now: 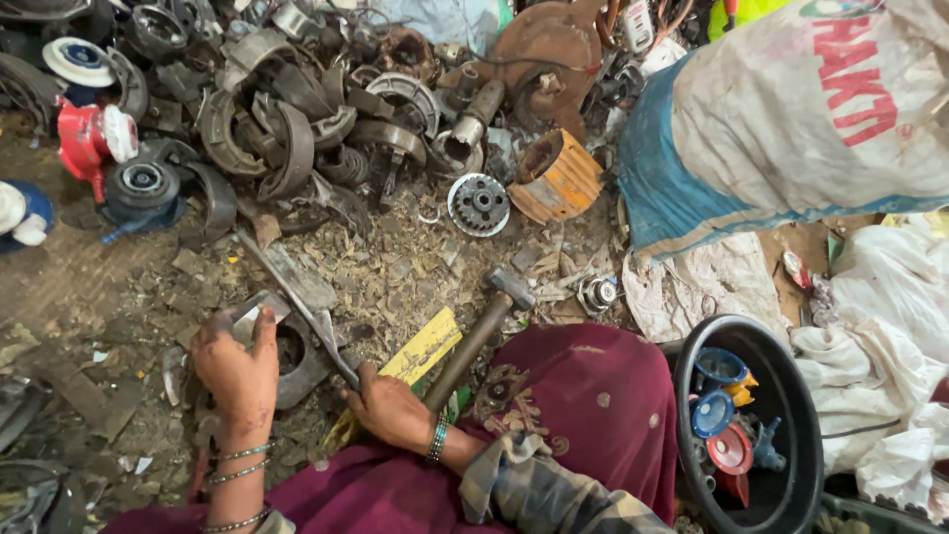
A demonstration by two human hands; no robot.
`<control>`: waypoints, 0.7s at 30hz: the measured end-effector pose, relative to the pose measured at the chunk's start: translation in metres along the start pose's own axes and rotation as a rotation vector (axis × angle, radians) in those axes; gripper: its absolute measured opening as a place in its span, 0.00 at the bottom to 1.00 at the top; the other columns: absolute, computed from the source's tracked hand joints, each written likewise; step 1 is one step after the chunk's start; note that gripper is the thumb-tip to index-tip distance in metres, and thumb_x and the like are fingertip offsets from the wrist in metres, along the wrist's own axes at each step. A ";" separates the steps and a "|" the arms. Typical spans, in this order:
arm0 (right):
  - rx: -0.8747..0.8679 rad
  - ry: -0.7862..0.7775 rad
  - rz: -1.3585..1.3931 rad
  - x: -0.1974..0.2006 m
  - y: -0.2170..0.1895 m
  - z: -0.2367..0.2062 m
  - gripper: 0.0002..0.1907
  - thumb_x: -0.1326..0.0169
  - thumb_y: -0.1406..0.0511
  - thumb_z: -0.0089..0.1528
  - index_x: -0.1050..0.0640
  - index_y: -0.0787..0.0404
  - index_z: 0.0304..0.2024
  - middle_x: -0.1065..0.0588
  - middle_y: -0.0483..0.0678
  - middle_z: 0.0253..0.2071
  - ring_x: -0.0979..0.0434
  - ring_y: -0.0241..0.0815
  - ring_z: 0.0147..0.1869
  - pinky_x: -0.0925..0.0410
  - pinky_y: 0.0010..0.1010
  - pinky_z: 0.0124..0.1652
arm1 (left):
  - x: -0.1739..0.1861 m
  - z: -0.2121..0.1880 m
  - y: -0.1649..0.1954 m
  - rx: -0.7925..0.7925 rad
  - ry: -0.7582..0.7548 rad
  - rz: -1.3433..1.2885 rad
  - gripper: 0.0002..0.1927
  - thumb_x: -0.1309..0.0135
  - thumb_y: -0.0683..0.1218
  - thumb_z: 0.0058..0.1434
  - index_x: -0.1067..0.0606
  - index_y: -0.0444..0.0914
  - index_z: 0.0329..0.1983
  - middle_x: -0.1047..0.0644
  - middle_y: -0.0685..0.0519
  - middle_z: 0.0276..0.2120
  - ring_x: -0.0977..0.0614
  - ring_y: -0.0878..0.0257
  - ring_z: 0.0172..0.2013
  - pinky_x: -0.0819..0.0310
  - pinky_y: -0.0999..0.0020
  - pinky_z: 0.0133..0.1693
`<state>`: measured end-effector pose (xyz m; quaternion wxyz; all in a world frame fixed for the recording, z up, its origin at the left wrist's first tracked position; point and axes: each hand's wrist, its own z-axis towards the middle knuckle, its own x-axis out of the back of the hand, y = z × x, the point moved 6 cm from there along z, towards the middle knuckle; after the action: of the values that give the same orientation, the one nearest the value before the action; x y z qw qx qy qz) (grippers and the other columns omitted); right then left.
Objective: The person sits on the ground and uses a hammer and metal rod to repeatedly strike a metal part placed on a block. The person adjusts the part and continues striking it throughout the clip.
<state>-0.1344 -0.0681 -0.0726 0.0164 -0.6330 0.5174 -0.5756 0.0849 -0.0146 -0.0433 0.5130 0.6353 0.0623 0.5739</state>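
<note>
My left hand (237,371) gripping a curved grey metal brake shoe (287,346), right hand (390,405) closed on a wooden-handled steel hammer (479,331), printed white sack (801,109) at two o'clock

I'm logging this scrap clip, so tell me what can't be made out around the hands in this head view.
- Left hand: its palm side and what it presses on the round metal part are hidden by the hand itself.
- Right hand: the lower end of the long metal bar vanishes under its fingers.
- Hammer: the handle's end is hidden behind the right hand.
- Black tub: cut off by the bottom edge.
</note>
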 end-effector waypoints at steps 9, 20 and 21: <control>0.025 0.015 0.021 0.004 -0.005 -0.001 0.19 0.48 0.58 0.70 0.35 0.70 0.43 0.28 0.65 0.21 0.25 0.68 0.27 0.31 0.54 0.30 | 0.000 -0.002 0.004 0.014 0.043 -0.003 0.23 0.39 0.54 0.74 0.26 0.27 0.41 0.24 0.35 0.40 0.25 0.37 0.50 0.34 0.45 0.55; 0.014 0.002 0.045 0.013 -0.015 -0.003 0.18 0.48 0.60 0.69 0.36 0.70 0.43 0.28 0.64 0.21 0.25 0.67 0.26 0.31 0.53 0.30 | -0.002 -0.003 0.005 -0.007 0.047 0.009 0.23 0.39 0.56 0.72 0.25 0.28 0.42 0.23 0.36 0.45 0.26 0.39 0.52 0.35 0.46 0.56; 0.002 -0.013 0.048 0.012 -0.014 -0.003 0.18 0.48 0.60 0.69 0.36 0.70 0.43 0.28 0.65 0.21 0.25 0.67 0.27 0.31 0.53 0.30 | -0.002 -0.003 0.005 -0.011 0.046 0.011 0.23 0.40 0.56 0.73 0.25 0.28 0.41 0.23 0.37 0.45 0.26 0.39 0.52 0.35 0.46 0.56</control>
<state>-0.1300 -0.0682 -0.0541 0.0343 -0.6242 0.5317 -0.5714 0.0788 -0.0167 -0.0417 0.5116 0.6195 0.0675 0.5916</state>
